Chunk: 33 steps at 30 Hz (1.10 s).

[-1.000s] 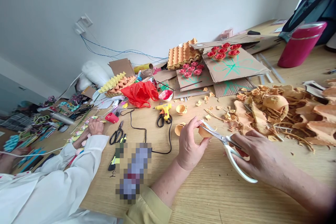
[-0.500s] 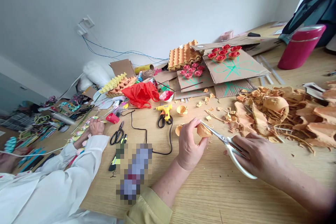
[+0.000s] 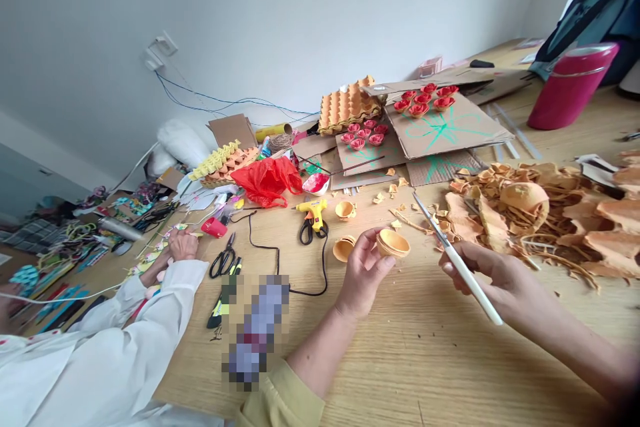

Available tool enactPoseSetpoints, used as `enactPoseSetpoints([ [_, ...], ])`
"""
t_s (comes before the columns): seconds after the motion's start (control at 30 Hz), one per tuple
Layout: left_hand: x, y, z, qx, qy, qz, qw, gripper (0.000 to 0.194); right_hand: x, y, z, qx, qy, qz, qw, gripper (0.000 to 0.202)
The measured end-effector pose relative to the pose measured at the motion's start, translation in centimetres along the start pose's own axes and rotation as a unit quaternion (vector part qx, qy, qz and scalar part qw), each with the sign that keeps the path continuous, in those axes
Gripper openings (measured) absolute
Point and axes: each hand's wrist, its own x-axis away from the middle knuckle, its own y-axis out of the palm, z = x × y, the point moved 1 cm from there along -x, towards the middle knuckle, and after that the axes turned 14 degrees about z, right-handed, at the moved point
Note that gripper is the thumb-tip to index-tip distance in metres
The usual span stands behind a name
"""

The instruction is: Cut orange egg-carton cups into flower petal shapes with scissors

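Half a second ago the blades of the white-handled scissors were at the rim of the pulp cup; now they have come clear of it, turned edge-on, with the tips pointing up and away over the desk. The cup has been tipped too, so that its round open mouth now shows. The glue gun, the red plastic bag and the rest of the layout have stayed where they were.

The desk is pale wood with a few dark crumbs on it. A heap of torn pulp spreads over its right side, a pink bottle standing behind. Red paper-like flowers sit on cardboard near the plain wall, beside a stack of egg trays. To the left, a co-worker in white sleeves has both hands close together over small items.

The person's own hands are apart. The left hand pinches the cup between thumb and fingers, just above the desk; the right hand is wrapped around the scissors, to the right of the cup and not touching it. Two more cups rest on the desk, one just beside the left hand, the other a little beyond it
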Motion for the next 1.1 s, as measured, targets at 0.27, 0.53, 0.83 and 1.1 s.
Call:
enactPoseSetpoints([
  [0.27, 0.2, 0.2, 0.0, 0.12, -0.184, -0.044, 0.975, 0.048, -0.2, 0.5, 0.8, -0.151, 0.095, -0.05, 0.983, 0.029],
  [0.53, 1.2, 1.0, -1.5, 0.117, -0.225, -0.102, 0.962, 0.04, 0.2, 1.0, 0.7, -0.149, 0.091, -0.028, 0.984, 0.042],
  [0.83, 0.5, -0.5, 1.9, -0.295, 0.151, -0.018, 0.943, 0.042, 0.1, 1.2, 1.2, -0.109, 0.081, -0.011, 0.991, 0.041],
  [1.1, -1.8, -5.0, 2.6, -0.669, 0.299, 0.056, 0.679, 0.06, 0.0, 0.8, 0.7, -0.066, 0.078, 0.015, 0.995, 0.043],
])
